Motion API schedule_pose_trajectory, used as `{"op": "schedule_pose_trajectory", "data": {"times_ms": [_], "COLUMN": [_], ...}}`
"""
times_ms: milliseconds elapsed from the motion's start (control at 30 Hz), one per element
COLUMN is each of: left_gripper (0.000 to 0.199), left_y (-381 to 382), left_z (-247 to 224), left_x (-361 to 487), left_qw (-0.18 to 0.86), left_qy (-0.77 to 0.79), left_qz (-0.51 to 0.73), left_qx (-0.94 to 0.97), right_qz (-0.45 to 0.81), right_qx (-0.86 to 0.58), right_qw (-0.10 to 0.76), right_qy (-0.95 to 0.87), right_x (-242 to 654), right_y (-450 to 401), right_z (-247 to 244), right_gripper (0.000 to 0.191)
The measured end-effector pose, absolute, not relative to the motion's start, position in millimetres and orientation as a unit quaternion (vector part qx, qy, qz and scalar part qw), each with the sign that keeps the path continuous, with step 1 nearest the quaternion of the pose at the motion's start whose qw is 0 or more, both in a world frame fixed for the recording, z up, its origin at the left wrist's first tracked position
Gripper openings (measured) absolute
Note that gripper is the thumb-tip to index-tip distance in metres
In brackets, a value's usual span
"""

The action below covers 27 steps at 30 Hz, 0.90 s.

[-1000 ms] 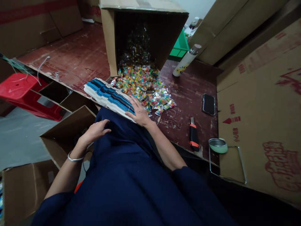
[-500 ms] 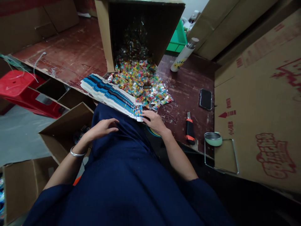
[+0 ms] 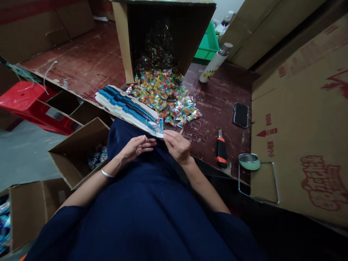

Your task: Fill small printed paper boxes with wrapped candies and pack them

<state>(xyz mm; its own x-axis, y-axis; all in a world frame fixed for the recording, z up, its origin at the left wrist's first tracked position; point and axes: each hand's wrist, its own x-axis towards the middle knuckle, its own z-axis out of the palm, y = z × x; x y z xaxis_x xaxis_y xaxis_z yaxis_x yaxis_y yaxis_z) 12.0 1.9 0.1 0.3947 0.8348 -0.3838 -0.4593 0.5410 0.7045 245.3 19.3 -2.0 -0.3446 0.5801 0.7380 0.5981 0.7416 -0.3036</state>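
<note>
A long fanned row of flat blue-and-white printed cartons (image 3: 126,107) lies overlapping along the table's near edge. My right hand (image 3: 178,146) is at the row's right end, thumb and fingers pinched on the corner of the endmost carton (image 3: 158,127). Close by on the left, my left hand (image 3: 137,146) hovers over my dark blue clothing with its fingers stretched out and nothing in them. Behind the row, a heap of clear bags of colourful candy (image 3: 165,94) spills from a cardboard box (image 3: 123,47) lying on its side.
On the right of the table are a white flask (image 3: 216,63), a phone (image 3: 240,115), a utility knife (image 3: 221,150) and a pale green bowl (image 3: 249,162) beside a large carton. A red stool (image 3: 24,99) and an open box (image 3: 73,156) with blue packets stand at left.
My left hand has moved right and forward, nearer the row's end. My right hand has drawn slightly down and closed its fingers on the end carton.
</note>
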Motion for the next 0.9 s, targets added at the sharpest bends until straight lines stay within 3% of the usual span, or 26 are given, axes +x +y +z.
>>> {"op": "schedule_pose_trajectory", "data": {"times_ms": [200,400,567,767,900], "left_gripper": [0.058,0.073,0.064,0.062,0.057], "left_y": [5,5,10,10,6], "left_z": [6,13,19,23,25], "left_x": [7,-5,-20,-29,-19], "left_qw": [0.801,0.776,0.766,0.771,0.773], "left_qy": [0.312,0.319,0.325,0.336,0.335], "left_qz": [0.463,0.445,0.414,0.379,0.376], "left_qx": [0.214,0.312,0.371,0.386,0.387], "right_qz": [0.074,0.271,0.356,0.343,0.389], "right_qx": [-0.239,-0.370,-0.367,-0.369,-0.380], "right_qw": [0.440,0.324,0.260,0.295,0.298], "right_qy": [-0.863,-0.828,-0.819,-0.812,-0.784], "right_x": [211,207,207,202,205], "right_y": [-16,-6,2,2,7], "right_z": [16,40,44,38,44], "right_gripper": [0.031,0.068,0.041,0.062,0.040]}}
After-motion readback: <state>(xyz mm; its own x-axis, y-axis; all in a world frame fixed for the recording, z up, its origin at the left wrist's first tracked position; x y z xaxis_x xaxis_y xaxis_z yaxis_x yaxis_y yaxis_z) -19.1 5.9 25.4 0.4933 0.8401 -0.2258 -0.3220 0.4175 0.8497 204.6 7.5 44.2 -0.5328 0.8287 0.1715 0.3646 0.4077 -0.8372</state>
